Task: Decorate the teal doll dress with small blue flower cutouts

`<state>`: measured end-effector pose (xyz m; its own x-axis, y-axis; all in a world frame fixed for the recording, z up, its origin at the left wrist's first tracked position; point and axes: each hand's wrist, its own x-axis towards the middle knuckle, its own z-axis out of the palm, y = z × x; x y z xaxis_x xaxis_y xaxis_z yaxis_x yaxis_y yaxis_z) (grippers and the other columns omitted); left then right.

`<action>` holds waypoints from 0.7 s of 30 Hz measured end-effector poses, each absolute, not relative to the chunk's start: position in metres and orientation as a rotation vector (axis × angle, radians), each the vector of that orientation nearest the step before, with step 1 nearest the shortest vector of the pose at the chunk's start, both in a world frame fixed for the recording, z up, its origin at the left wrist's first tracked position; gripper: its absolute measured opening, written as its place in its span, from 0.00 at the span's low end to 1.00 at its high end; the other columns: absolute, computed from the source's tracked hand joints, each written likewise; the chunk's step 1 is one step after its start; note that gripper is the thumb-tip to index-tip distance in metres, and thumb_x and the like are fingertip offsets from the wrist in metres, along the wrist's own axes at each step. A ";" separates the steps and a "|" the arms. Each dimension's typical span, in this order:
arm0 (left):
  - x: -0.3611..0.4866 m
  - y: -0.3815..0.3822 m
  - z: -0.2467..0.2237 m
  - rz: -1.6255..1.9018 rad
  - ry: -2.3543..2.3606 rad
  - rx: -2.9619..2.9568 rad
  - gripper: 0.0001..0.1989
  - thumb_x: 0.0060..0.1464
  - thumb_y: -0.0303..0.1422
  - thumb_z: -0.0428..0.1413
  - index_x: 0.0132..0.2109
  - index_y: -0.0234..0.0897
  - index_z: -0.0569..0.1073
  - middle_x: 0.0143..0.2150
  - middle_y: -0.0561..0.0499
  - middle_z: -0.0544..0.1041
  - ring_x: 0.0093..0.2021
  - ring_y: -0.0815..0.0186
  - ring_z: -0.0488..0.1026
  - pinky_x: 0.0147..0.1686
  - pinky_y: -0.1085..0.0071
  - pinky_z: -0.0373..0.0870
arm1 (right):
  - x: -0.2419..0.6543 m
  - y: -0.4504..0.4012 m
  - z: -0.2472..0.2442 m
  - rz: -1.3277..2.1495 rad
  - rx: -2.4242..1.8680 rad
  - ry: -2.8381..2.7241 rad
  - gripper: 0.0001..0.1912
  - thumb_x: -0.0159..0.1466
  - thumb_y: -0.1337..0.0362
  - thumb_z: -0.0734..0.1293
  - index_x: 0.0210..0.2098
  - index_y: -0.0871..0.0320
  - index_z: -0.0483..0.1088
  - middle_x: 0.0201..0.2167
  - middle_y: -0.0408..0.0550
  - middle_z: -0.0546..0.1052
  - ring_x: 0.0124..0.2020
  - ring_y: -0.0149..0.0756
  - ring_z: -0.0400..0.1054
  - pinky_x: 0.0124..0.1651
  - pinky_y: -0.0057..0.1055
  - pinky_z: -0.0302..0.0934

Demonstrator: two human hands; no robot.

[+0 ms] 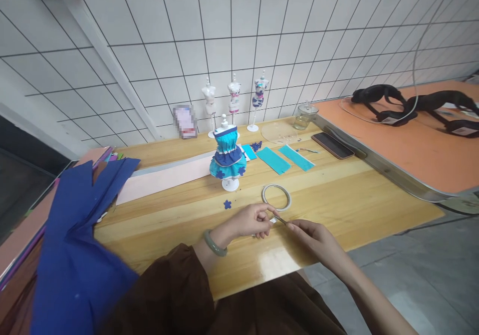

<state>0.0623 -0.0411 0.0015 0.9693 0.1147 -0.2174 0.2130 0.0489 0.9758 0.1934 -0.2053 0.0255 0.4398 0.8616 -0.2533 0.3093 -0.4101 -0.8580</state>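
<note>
In my right hand (pixel 310 232) is a thin metal tool that looks like tweezers (pixel 280 219), pinched between thumb and fingers. Its tip meets the fingertips of my left hand (pixel 256 220), which are curled together at a small white piece (pixel 273 220). What the curled fingers cover is hidden. Just beyond both hands lies a roll of narrow tape (pixel 277 197). A dark blue paper flower (pixel 227 204) lies to the left. Behind it stands a mini dress form (pixel 226 153) in a turquoise and blue dress with flowers on the skirt.
Turquoise strips (pixel 273 160), a phone (pixel 333 146) and a glass jar (pixel 304 116) lie or stand at the back right. Three small dress forms (pixel 234 95) line the tiled wall. Blue fabric (pixel 80 255) covers the left edge; an orange table (pixel 411 150) adjoins on the right.
</note>
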 end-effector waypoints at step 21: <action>0.063 -0.039 0.001 -0.098 0.247 1.531 0.18 0.52 0.36 0.53 0.50 0.37 0.67 0.22 0.56 0.67 0.20 0.75 0.65 0.20 0.78 0.63 | 0.195 -0.207 0.024 0.921 -1.907 -0.998 0.23 0.58 0.46 0.61 0.41 0.57 0.74 0.41 0.50 0.78 0.46 0.47 0.68 0.44 0.35 0.63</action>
